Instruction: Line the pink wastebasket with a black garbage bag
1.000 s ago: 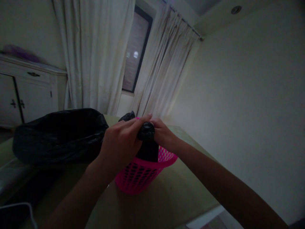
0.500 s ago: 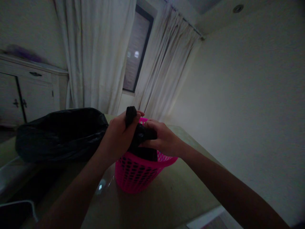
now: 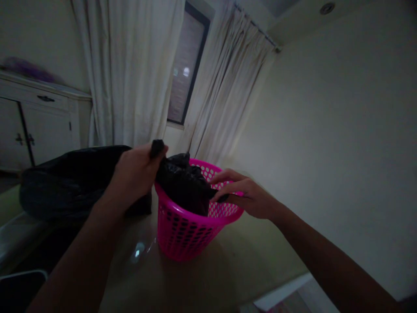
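Black bag [image 3: 182,184]: now spread over pink basket [image 3: 185,234]; left hand [image 3: 135,171] and right hand [image 3: 249,198], since parted, each pinch an end.

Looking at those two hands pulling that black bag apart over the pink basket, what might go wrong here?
The left hand and right hand each grip an end of the thin black bag; it might tear if pulled hard. The light pink basket stands free on the smooth table, unheld, so a tug could tip or slide it. The room is dim, so a snag on the basket's mesh could go unnoticed.
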Tool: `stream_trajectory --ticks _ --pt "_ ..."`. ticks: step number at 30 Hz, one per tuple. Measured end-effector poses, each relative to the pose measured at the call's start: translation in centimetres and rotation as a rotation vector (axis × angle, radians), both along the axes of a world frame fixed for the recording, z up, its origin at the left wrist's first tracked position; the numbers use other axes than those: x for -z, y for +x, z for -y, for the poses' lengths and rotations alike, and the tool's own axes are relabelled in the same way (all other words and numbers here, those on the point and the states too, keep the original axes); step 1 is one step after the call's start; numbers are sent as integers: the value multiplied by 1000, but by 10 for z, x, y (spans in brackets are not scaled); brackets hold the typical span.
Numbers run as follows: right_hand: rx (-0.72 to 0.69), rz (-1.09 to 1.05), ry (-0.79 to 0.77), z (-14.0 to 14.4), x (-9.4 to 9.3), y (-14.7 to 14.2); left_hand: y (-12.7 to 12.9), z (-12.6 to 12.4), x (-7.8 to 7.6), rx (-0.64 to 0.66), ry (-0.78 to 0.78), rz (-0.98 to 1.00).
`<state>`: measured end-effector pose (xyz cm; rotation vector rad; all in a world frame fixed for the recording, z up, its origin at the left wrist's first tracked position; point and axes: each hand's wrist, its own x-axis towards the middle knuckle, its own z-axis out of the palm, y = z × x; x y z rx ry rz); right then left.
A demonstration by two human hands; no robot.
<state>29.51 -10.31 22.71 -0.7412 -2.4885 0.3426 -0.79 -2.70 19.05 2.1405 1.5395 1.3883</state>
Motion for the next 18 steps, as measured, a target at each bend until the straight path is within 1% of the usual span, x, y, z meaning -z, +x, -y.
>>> stream_trajectory --ticks 1,2,3,5,7,10,12,14,16,18 --pt "22 18 -33 0 0 15 -5 -6 0 -86 -26 -103" --pt "54 20 -62 1 0 28 -8 -10 0 -149 -63 -159" --pt "84 12 -89 2 -1 39 -9 -13 0 -167 -91 -195" --pt "129 -18 -130 4 -7 50 -5 -14 1 -143 -98 -185" --pt "139 -65 -162 5 -15 48 2 -9 1 -89 2 -101" --pt "161 -147 -207 1 -26 23 10 -1 3 -24 282 29" --pt "229 -107 -214 -7 -25 -1 14 4 5 -1 430 32" --pt "283 14 -198 -18 -16 -27 18 8 8 22 475 -20" --pt "260 156 -195 -30 -5 -48 23 11 11 51 449 -86" --pt "271 225 -191 -41 1 -60 28 15 14 69 413 -142"
